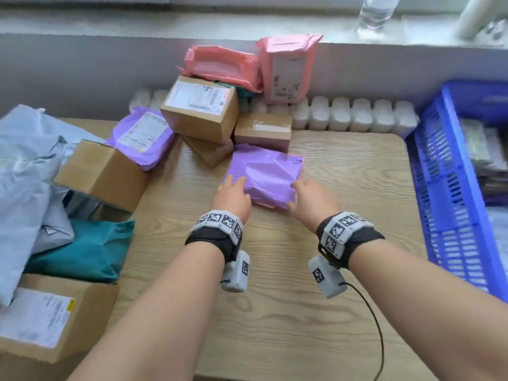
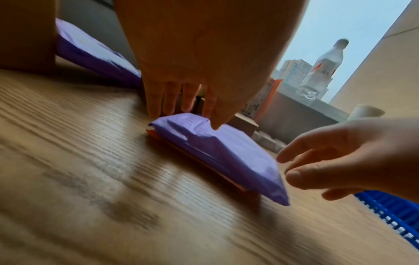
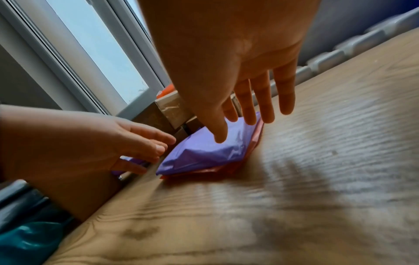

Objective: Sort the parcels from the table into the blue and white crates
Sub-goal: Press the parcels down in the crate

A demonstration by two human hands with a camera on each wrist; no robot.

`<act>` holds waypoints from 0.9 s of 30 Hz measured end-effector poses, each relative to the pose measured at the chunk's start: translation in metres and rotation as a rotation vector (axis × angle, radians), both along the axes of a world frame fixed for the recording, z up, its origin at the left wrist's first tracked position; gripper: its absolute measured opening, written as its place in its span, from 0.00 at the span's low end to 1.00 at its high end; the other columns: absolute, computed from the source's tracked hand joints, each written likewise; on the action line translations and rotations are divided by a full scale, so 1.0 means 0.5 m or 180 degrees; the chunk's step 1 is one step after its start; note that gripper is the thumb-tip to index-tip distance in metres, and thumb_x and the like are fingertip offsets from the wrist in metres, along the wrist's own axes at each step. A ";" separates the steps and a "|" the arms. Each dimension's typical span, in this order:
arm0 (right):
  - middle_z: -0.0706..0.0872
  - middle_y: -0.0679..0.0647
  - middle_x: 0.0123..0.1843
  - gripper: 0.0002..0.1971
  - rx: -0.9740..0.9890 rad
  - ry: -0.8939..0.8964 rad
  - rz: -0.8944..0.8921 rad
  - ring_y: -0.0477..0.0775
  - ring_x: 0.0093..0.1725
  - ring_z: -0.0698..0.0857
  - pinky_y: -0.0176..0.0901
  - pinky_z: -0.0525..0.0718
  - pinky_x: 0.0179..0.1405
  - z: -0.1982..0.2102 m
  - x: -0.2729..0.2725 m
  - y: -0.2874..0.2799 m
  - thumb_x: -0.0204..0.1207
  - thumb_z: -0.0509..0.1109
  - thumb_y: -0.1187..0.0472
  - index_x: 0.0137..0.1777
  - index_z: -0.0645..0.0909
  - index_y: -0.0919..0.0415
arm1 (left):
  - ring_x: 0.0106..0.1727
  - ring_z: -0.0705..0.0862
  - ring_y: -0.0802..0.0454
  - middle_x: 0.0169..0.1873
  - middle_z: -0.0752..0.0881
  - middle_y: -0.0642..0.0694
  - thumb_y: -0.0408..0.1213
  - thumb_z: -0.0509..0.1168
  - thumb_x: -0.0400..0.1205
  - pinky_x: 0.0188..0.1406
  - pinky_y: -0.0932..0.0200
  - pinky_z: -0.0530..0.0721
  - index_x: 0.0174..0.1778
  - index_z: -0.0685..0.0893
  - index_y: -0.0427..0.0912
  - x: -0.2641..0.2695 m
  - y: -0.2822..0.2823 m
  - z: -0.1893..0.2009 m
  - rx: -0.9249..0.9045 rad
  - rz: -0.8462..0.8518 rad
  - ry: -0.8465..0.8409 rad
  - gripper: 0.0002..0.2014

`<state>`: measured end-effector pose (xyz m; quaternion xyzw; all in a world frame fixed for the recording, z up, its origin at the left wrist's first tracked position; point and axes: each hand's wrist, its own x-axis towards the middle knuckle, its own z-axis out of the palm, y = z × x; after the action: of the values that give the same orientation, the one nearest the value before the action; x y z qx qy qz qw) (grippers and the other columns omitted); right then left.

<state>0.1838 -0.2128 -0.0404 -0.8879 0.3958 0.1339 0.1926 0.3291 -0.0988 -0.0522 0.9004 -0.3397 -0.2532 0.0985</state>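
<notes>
A purple plastic parcel (image 1: 265, 174) lies flat in the middle of the wooden table (image 1: 275, 312), on top of a thin pink one. My left hand (image 1: 233, 193) is at its near left corner with straight fingers (image 2: 156, 105) along the edge and the thumb on top. My right hand (image 1: 306, 193) hovers at the near right corner with fingers (image 3: 263, 107) spread, holding nothing. The parcel (image 2: 215, 152) (image 3: 199, 154) rests on the table between both hands. The blue crate (image 1: 450, 188) stands at the table's right side with parcels inside. No white crate is in view.
Cardboard boxes (image 1: 200, 108), pink mailers (image 1: 288, 67) and another purple mailer (image 1: 143, 136) are piled at the back. Grey mailers (image 1: 24, 174), a teal mailer (image 1: 85, 251) and more boxes (image 1: 44, 317) crowd the left. A bottle (image 1: 376, 12) stands on the windowsill.
</notes>
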 end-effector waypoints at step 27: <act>0.82 0.57 0.61 0.12 -0.0132 -0.1617 -0.0767 0.60 0.60 0.80 0.56 0.79 0.57 0.083 -0.151 0.018 0.80 0.66 0.62 0.62 0.79 0.58 | 0.63 0.76 0.38 0.59 0.85 0.40 0.30 0.64 0.78 0.66 0.50 0.72 0.66 0.84 0.43 -0.129 0.051 0.084 -0.1562 0.0673 -0.0438 0.19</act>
<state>0.1081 -0.2040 0.0012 -0.8433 0.4403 -0.1249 0.2819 0.2648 -0.0731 -0.0100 0.8952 -0.3009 -0.0899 0.3163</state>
